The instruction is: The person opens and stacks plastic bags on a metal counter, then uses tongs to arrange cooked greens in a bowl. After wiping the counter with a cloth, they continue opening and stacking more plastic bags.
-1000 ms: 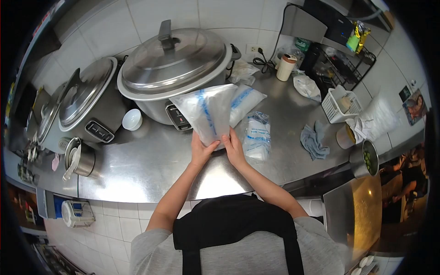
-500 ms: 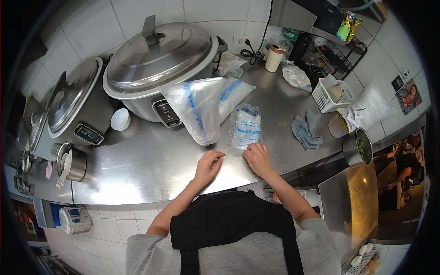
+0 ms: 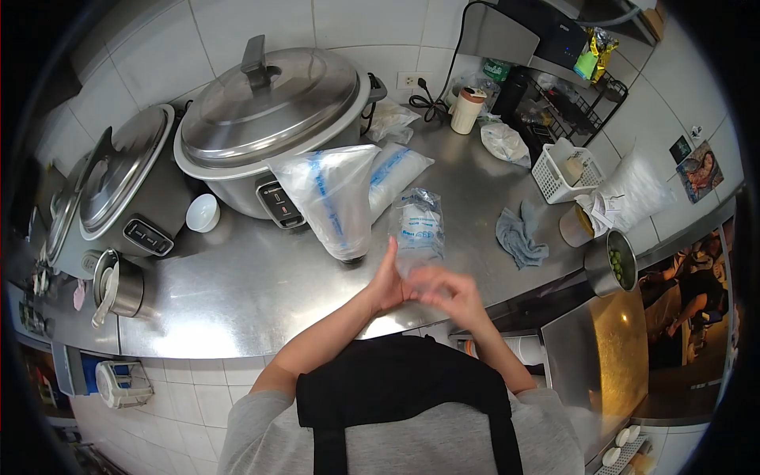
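Note:
My left hand (image 3: 389,283) is raised over the front of the steel counter, its thumb stretched up and apart from the fingers, which point toward my right hand. Beside it my right hand (image 3: 451,291) is bent at the fingers and smeared by motion; whether it pinches anything I cannot tell. Just beyond both hands lies a clear plastic pack with blue print (image 3: 419,226), its near end partly behind the fingers. To its left, a white plastic bag with a blue stripe (image 3: 328,198) stands like a cone, wide end up. Another blue-striped bag (image 3: 398,176) leans behind it.
Large lidded rice cookers (image 3: 269,115) line the back left, with a white bowl (image 3: 203,214) and a steel pot (image 3: 127,289) nearby. Rightward are a blue cloth (image 3: 521,237), a white basket (image 3: 560,176), a tumbler (image 3: 467,111) and a steel bowl of green fruit (image 3: 611,265).
My hands have come together: the left moved right with its thumb raised, the right drew back from the clear pack's near end. The view has shifted slightly.

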The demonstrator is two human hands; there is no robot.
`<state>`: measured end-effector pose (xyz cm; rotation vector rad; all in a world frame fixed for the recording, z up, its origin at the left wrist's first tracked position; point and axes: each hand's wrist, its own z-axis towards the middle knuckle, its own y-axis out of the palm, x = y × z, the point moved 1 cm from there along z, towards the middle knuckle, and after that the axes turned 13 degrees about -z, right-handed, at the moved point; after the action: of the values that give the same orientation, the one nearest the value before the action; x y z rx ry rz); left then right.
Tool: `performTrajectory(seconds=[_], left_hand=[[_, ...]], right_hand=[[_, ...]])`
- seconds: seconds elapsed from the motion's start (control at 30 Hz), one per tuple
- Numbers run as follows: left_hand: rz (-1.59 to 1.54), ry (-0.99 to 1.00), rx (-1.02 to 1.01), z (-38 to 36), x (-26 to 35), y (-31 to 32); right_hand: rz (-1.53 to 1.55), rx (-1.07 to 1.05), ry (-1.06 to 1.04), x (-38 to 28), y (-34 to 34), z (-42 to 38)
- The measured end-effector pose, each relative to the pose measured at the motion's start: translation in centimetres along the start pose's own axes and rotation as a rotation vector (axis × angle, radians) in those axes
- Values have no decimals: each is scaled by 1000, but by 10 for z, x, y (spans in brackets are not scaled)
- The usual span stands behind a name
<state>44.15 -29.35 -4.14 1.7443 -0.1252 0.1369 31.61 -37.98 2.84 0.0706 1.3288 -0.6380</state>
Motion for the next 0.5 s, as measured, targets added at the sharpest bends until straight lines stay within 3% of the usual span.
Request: performTrajectory(seconds=[0.07,0.13,0.2,0.23,0.3,0.33,0.4,0.43,0.5], left_hand=[[-35,-51,-40,0,9,12],[-69,-106,-83,-4,15,17],[594,95,39,-15,27,16],[594,97,42,-24,35,19],[804,58,-35,-53,49,42],[802,64,-26,-65,53,47],[861,108,-52,-89,58,54],[861,118,-45,-100,61,58],[930,103,-46,-122,65,62]], right_hand=[[-216,-359,-268,-12,7,-10],[-309,-467,-253,-8,12,-19],[-321,-625,-196,-10,14,-21],[-318,-627,-198,-8,10,-21],[-39,-408,61,1,-6,-19],[-34,-416,59,5,-9,-13],[-84,89,45,15,-17,7],[-80,79,40,20,-12,14],[282,-75,143,25,6,27]])
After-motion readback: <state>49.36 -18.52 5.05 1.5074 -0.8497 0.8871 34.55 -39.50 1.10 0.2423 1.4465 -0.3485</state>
